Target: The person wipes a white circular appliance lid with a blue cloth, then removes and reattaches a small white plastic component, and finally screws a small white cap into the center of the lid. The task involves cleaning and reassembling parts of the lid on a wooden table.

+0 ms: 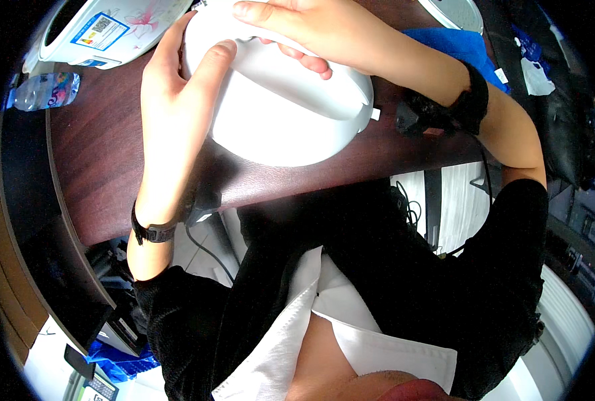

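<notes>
A rounded white plastic appliance housing (277, 134), with a long scooped hollow in its side, lies at the near edge of the dark wooden desk. Its far end is cut off by the top of the picture. My left hand (184, 83) grips its left side, thumb on top and fingers wrapped around the edge. Across the far part reaches my right hand (297, 27), its thumb stretched along the surface and its fingers curled over the rim of the hollow. A small white tab (375, 114) sticks out at the housing's right side.
A white floral appliance shell (144, 23) with a label stands at the far left, near a clear plastic bottle (47, 91). Blue material (444, 50) lies beyond my right forearm, below a white round piece (454, 13). The dark desk (104, 154) ends just before my lap; cables hang below.
</notes>
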`<state>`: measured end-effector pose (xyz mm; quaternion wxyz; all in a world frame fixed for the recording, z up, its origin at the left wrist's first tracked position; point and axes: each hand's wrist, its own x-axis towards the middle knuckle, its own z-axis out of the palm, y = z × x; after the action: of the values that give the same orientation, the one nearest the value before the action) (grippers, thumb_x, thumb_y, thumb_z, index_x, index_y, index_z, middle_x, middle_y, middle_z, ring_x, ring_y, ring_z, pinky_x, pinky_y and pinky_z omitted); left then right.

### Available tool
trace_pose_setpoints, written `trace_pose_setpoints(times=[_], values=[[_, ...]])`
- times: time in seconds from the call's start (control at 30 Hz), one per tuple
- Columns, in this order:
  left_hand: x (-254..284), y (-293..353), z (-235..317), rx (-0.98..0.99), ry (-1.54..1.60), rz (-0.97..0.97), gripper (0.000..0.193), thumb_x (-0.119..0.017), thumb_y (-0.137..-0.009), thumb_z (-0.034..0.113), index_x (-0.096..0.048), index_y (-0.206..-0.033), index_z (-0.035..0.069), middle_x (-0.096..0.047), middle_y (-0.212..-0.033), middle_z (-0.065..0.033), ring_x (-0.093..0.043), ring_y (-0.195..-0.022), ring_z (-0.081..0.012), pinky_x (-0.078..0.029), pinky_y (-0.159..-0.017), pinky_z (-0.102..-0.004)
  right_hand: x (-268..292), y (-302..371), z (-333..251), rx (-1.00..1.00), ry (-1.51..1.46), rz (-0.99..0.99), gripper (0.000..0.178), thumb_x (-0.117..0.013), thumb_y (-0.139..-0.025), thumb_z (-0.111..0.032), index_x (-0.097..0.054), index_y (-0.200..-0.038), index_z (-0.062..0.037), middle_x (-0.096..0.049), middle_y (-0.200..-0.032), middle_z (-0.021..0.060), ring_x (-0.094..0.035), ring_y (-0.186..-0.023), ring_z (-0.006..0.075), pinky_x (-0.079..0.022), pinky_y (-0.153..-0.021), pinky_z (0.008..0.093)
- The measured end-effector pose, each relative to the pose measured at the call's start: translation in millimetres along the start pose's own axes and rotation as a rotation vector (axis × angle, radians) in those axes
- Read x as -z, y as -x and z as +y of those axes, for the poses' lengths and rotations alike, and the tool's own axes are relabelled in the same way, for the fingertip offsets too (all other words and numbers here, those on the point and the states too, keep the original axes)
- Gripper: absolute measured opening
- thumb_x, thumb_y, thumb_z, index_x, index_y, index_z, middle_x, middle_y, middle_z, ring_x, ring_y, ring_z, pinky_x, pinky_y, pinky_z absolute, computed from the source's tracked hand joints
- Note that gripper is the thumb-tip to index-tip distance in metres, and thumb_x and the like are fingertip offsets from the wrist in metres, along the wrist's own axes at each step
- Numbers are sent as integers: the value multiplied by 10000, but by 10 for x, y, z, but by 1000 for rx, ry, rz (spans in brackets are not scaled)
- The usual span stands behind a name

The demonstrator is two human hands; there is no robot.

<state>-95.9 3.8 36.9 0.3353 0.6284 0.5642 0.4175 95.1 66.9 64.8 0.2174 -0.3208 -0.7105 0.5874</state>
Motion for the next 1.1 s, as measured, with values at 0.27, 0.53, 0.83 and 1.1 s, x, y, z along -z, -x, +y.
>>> trace_pose_setpoints(times=[0.27,0.53,0.83,1.1], values=[[-42,-50,-109,-56,25,49,445,-603,-897,229,-545,-1250,-36,-662,-978,-166,-656,-811,-190,-516,-730,-275,-43,8,34,22,-46,50,333,-489,-996,-209,-549,-1233,16,-626,-794,65,-482,-441,76,-410,-388,218],[100,-148,-57,139,33,-10,667,-643,-892,485,-505,-1261,-54,-626,-1038,-184,-640,-891,-201,-512,-755,-277,-193,-402,601,540,596,304,281,-532,-957,-183,-593,-1104,49,-639,-824,120,-591,-622,156,-504,-568,263],[22,-384,-482,291,80,-42,688,-707,-846,447,-508,-1195,-111,-592,-1075,-173,-584,-952,-186,-469,-806,-260,-104,-89,392,44,704,42,283,-564,-856,-254,-661,-897,9,-649,-702,126,-642,-611,210,-531,-600,335],[244,-350,-713,339,53,35,601,-635,-868,463,-573,-1191,-39,-603,-1036,-147,-566,-946,-196,-451,-816,-303,415,634,309,-688,291,-152,488,-425,-1007,-354,-642,-994,83,-690,-751,167,-650,-594,194,-523,-541,274]])
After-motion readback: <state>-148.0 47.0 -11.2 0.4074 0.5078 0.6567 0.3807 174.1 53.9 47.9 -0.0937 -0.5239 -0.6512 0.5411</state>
